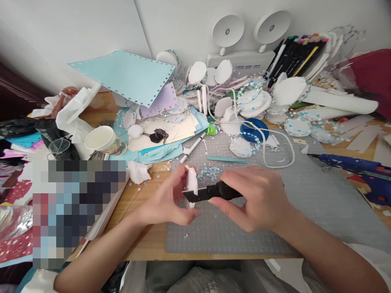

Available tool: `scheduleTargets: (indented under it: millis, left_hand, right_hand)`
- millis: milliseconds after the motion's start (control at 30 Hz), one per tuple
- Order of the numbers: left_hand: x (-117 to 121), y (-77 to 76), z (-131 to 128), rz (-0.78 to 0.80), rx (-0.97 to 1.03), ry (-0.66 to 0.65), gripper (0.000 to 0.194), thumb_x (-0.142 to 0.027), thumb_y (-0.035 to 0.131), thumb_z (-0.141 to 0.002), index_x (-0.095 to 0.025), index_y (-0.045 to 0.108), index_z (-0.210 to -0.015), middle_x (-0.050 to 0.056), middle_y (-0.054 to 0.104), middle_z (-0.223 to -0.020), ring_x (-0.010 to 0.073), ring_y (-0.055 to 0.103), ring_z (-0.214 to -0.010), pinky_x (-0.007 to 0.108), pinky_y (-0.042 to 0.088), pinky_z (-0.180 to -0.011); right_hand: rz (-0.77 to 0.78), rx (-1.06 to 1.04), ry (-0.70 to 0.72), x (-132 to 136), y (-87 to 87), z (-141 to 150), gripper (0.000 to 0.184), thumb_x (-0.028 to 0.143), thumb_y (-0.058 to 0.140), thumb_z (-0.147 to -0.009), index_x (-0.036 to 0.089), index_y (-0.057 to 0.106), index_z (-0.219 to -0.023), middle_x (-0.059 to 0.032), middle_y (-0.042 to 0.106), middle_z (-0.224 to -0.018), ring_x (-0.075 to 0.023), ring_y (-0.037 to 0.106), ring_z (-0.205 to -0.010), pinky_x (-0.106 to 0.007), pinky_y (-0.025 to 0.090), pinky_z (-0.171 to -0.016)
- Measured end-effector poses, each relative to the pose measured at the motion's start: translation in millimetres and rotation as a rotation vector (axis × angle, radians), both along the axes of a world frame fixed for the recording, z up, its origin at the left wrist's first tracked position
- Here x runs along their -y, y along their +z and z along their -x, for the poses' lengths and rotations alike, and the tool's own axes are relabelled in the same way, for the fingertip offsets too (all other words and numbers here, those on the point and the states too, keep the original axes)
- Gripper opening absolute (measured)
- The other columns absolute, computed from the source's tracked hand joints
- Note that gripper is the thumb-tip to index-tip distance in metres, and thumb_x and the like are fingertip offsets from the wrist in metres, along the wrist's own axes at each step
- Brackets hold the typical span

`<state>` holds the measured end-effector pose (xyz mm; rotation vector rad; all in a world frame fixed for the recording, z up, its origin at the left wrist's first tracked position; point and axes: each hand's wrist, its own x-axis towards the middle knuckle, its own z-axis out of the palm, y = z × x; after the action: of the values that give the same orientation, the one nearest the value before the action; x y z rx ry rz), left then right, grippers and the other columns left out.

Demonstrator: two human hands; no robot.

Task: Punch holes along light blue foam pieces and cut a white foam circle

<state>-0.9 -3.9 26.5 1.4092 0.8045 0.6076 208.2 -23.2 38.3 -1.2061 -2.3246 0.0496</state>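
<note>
My left hand (171,199) is closed round the edges of a small white piece (192,179), perhaps foam, held upright between thumb and fingers. In my right hand (256,199) is a black utility knife (224,190), gripped by its handle. Its dark blade (192,195) points left and lies across the white piece, touching it. Both hands are above the front part of a grey cutting mat (214,240). Just behind them, tiny blue and white star-shaped bits (210,173) and a thin teal paper strip (226,159) lie on the mat.
At right lies a blue glue gun (351,162). A white cable (293,152) loops over the mat near a blue round lid (255,131). Several white discs with blue trim (253,101) pile up behind. A paper cup (105,140) stands left, near a light-blue sheet (128,77).
</note>
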Motion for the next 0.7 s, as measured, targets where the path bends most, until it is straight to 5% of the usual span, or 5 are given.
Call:
scheduleTargets:
  millis: [367,600,700]
  left_hand:
    - [6,-13.7,0,-0.034,-0.035,-0.004,0.057,-0.009,0.064,-0.061,-0.024,0.036,-0.108,-0.003,0.037,-0.083,0.0096,0.037,-0.068,0.019,0.032,-0.056]
    - [8,-7.9,6,0.012,0.118,-0.061,0.066,-0.005,0.059,-0.051,-0.023,0.042,-0.112,0.002,0.042,-0.098,0.0144,0.043,-0.081,0.028,0.041,-0.072]
    - [5,-4.8,4,0.176,0.315,-0.134,0.074,-0.008,0.056,-0.05,-0.019,0.043,-0.122,0.008,0.048,-0.109,0.0219,0.049,-0.096,0.038,0.04,-0.086]
  right_hand:
    - [0.052,0.006,0.04,3,-1.8,7,0.037,0.05,0.051,-0.083,0.018,0.05,-0.063,0.0015,0.051,-0.053,-0.0121,0.043,-0.048,-0.027,0.024,-0.05]
    - [0.049,-0.05,-0.302,-18,-1.8,-12,0.043,0.051,0.046,-0.086,0.019,0.043,-0.057,0.0031,0.041,-0.044,-0.0102,0.035,-0.041,-0.024,0.02,-0.045]
    - [0.092,-0.117,-0.32,-20,-1.3,-12,0.042,0.05,0.045,-0.087,0.02,0.04,-0.058,0.0048,0.035,-0.042,-0.0096,0.032,-0.039,-0.024,0.02,-0.043]
